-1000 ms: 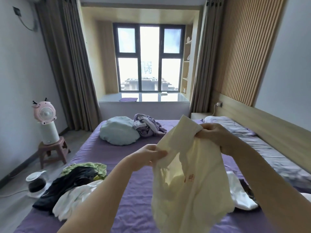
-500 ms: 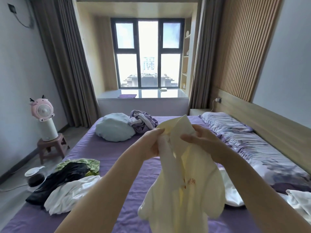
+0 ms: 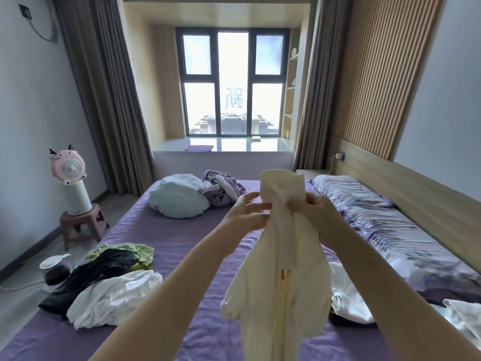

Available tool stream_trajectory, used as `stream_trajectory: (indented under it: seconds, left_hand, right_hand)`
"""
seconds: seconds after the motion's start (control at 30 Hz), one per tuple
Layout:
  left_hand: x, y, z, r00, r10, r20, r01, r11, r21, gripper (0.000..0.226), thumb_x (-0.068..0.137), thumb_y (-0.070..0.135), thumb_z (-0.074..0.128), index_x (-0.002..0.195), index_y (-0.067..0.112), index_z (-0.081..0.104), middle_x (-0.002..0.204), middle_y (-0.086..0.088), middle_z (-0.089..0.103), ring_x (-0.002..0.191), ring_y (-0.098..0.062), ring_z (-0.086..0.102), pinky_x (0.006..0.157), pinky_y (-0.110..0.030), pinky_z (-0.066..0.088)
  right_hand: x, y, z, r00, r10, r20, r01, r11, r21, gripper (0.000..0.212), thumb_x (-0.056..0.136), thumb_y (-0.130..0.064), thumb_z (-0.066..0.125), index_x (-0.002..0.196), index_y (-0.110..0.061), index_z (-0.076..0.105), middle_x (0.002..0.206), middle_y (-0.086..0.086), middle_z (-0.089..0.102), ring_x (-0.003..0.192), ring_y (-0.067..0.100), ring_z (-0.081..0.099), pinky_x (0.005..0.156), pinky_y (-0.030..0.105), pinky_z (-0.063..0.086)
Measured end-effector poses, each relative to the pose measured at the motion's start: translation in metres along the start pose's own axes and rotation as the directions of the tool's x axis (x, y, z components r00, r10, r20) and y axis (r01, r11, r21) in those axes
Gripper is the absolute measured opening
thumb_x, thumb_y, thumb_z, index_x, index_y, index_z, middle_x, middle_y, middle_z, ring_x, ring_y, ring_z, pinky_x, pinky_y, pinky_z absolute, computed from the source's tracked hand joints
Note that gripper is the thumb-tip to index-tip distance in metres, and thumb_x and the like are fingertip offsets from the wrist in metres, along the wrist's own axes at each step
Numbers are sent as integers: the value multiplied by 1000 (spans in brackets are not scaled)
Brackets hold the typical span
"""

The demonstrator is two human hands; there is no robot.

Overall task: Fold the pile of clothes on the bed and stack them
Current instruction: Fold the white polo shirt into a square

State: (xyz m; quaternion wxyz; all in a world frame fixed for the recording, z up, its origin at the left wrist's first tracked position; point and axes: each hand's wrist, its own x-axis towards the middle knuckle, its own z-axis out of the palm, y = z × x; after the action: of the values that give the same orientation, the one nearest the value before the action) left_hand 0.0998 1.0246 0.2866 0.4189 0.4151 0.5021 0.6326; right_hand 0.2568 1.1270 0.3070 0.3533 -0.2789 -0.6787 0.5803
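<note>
Both hands are raised above the bed [image 3: 166, 230], holding a cream garment [image 3: 278, 277] in the air over the purple sheet. The left hand [image 3: 247, 214] pinches the cloth near its top edge, thumb and fingertips closed on a fold while the other fingers stand loosely curved. The right hand [image 3: 316, 212] sits just beside it, fingers curled round a bunched part of the same cloth, so the two hands nearly meet. Above them the top of the garment stands up in a soft peak; below them it hangs in long folds toward the near edge of the bed, with a small orange mark on its front. On the bed to the left of the hanging garment lies a loose pile: a white garment [image 3: 114, 298] nearest, a black garment [image 3: 96, 272] partly on top of it, and a green garment [image 3: 130, 250] behind that. To the right of the hanging garment more white clothes [image 3: 348, 300] lie crumpled on the sheet, partly hidden by the right forearm. At the far end of the bed rest a pale blue cushion [image 3: 177, 196] and, touching it, a crumpled lilac garment [image 3: 221, 188]. A patterned quilt [image 3: 390, 230] runs along the bed's right side beside the wooden headboard. On the floor left of the bed, a pink fan [image 3: 69, 168] stands on a small stool [image 3: 80, 222].
</note>
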Motion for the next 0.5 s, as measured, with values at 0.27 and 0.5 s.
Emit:
stream_trajectory:
  seconds: [0.27,0.5]
  left_hand:
    - [-6,-58,-1,954,236,-186,-109,850,516,22,82,11,73,75,18,54,77,3,56,73,-11,50,78,-31,43]
    - [-3,-46,-7,951,267,-158,-188,900,393,17,84,6,69,80,21,63,81,3,62,73,-5,55,74,-23,46]
  right_hand:
    - [15,2,-17,994,108,2,-106,978,177,13,85,-5,64,97,-6,69,84,10,71,72,23,67,67,34,57]
    - [19,26,-30,995,80,53,-92,950,299,14,85,-5,62,94,-10,71,83,9,73,71,21,69,63,31,59]
